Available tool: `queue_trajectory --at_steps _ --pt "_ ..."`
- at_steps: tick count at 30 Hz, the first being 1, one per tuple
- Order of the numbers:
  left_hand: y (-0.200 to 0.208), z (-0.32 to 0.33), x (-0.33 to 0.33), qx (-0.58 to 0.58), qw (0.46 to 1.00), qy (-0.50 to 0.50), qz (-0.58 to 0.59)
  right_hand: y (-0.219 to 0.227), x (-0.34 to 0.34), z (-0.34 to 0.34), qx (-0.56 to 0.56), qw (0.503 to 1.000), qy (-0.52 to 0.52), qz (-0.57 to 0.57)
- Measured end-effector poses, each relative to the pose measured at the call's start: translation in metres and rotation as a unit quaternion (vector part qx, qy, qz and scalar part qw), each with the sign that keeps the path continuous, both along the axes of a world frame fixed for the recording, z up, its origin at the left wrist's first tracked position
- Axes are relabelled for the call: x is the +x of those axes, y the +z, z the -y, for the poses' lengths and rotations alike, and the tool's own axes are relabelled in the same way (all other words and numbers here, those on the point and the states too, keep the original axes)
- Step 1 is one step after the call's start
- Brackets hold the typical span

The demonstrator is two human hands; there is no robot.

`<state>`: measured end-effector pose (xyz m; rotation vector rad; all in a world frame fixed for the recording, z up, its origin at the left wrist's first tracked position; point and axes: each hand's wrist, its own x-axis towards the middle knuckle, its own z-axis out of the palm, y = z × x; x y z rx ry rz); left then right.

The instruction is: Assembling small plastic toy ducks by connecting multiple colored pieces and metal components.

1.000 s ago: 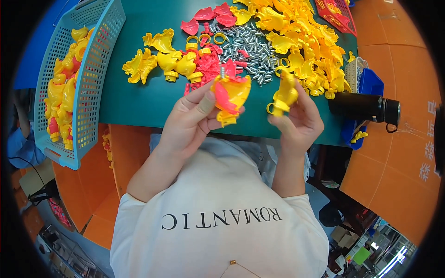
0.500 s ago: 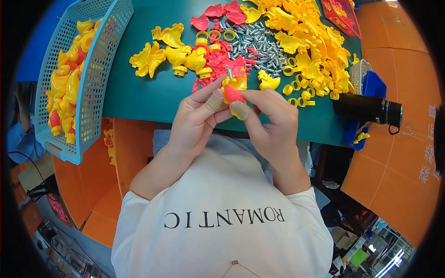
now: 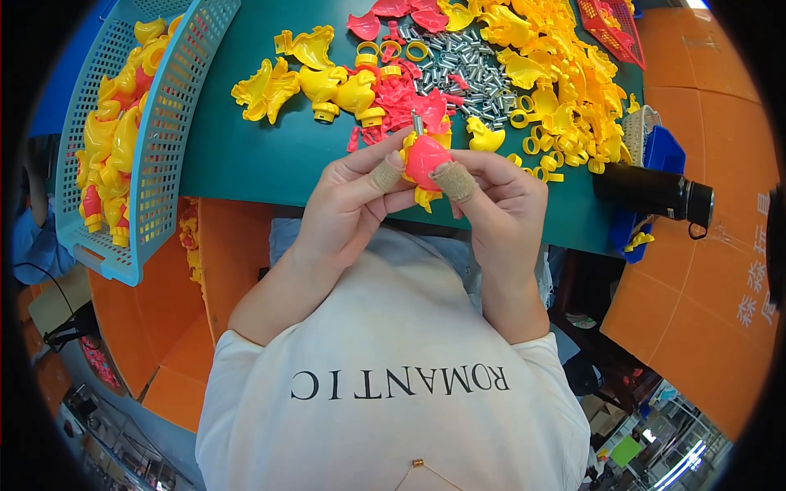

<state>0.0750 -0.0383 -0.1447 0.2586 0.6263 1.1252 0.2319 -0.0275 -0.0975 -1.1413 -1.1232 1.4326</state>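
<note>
Above the table's near edge, my left hand (image 3: 348, 192) pinches a yellow plastic toy shell (image 3: 425, 200) between thumb and fingers. A glossy red rounded plastic piece (image 3: 424, 159) covers most of the shell. My right hand (image 3: 501, 195) is closed on the red piece, its thumb pressing the right side. From the top of the held parts sticks a small silver metal cylinder (image 3: 417, 124). Both thumbs are wrapped in tan tape. Just beyond lie loose red plastic parts (image 3: 393, 102), and a yellow duck-shaped piece (image 3: 485, 135) is near my right fingers.
A blue basket (image 3: 164, 147) of yellow and red toys stands at left. Silver cylinders (image 3: 467, 69), yellow shells (image 3: 581, 90) and yellow rings (image 3: 536, 147) are heaped on the green table (image 3: 246, 172). At right are a black bottle (image 3: 647, 193), a red basket (image 3: 614, 37) and orange cardboard (image 3: 696, 204).
The red piece now faces up and covers more of the yellow shell. My right thumb has moved up onto it, and my right hand has shifted slightly right. The left hand keeps its pinch.
</note>
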Motion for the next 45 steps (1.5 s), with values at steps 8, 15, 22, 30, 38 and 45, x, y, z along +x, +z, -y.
queue_trajectory --at_steps 8,15,22,30,38,45 --pt "-0.005 -0.004 -0.006 0.001 0.999 -0.026 0.025 -0.006 -0.001 0.001 0.083 0.984 0.043 0.153" --pt "-0.001 -0.004 0.007 0.04 0.999 -0.017 0.002 -0.02 0.006 0.006 0.251 0.92 0.024 0.3" --pt "-0.001 -0.011 0.008 -0.018 0.997 -0.012 -0.08 -0.015 0.061 -0.009 0.191 0.949 0.026 0.251" --pt "0.001 -0.013 0.018 -0.056 0.996 -0.047 -0.046 -0.036 0.107 -0.048 0.273 0.811 0.111 0.506" --pt "0.008 -0.006 0.023 -0.051 0.996 -0.058 -0.034 -0.049 0.109 -0.047 0.278 0.835 0.075 0.468" --pt "0.024 -0.008 0.027 0.001 0.996 -0.082 -0.039 -0.032 0.103 -0.023 0.214 0.975 0.062 -0.026"
